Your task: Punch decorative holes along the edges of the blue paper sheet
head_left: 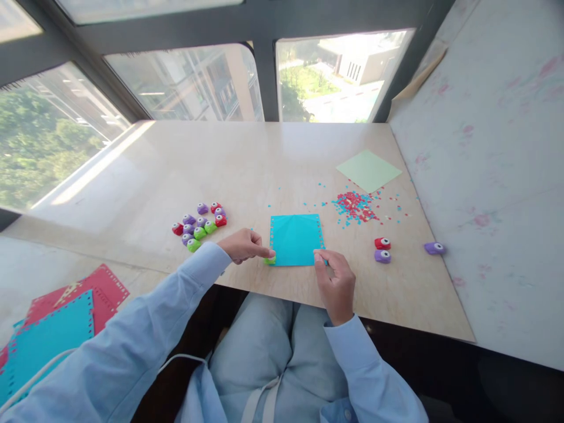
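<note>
A blue sheet of paper [296, 241] lies on the table in front of me, with small holes punched along its left and right edges. My left hand [247, 245] is closed, its fingers pressing on a green craft punch [269, 260] at the sheet's lower left edge. The hand partly covers that punch. My right hand [335, 279] pinches the lower right edge of the blue sheet between thumb and fingers.
Several small craft punches [200, 232] cluster at left. A red punch [382, 243] and two purple ones are at right. Paper confetti [356, 205] lies beside a pale green sheet [369, 171]. Punched red and blue sheets [55, 335] are at far left. Windows stand behind.
</note>
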Tool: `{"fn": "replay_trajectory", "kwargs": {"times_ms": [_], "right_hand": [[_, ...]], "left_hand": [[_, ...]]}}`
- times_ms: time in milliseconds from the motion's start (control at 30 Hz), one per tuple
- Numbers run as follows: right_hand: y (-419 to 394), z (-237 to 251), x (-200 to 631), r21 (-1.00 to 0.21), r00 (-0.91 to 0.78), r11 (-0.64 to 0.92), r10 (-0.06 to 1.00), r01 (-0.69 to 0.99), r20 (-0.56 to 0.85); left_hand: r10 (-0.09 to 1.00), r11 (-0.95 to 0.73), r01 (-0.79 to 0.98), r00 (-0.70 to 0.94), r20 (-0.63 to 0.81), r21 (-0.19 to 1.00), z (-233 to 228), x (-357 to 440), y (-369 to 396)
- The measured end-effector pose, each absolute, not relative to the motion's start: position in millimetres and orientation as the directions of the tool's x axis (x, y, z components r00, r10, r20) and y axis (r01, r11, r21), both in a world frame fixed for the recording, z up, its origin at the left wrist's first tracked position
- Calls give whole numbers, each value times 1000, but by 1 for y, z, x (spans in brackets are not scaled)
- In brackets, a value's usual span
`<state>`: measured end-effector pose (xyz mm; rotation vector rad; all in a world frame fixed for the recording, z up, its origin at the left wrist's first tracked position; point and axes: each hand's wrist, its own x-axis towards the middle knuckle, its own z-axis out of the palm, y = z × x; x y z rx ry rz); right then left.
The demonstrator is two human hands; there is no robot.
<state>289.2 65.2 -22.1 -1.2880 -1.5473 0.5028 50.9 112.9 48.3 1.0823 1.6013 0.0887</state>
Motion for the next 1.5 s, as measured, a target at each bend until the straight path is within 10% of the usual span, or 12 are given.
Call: {"fn": "replay_trajectory", "kwargs": {"times_ms": [700, 1500], "right_hand": [[63, -18, 291, -873, 113, 314, 919, 373, 378], [66, -22, 288, -783, -24, 362, 913, 506, 407]], "left_hand": [[719, 429, 773, 21, -695, 467, 55, 62, 120], [696, 41, 999, -8, -718, 28, 56, 102, 157]]}}
